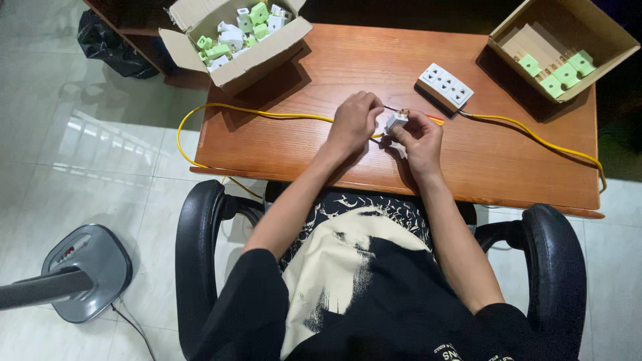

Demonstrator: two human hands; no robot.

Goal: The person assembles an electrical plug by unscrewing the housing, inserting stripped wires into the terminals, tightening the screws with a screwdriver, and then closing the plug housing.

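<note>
My right hand (418, 137) grips a small white plug adapter (396, 121) above the wooden table (508, 160). My left hand (354, 120) pinches a thin screwdriver (390, 107) whose tip meets the top of the adapter. A yellow cable (267, 114) runs across the table under my hands. Just behind my right hand lies a white multi-socket power strip (445, 85) on the same cable.
An open cardboard box (267, 50) with several white and green adapters stands at the back left. Another box (588, 63) with green parts sits at the back right. Black chair armrests (200, 234) flank my lap. A grey fan base (83, 271) stands on the tiled floor.
</note>
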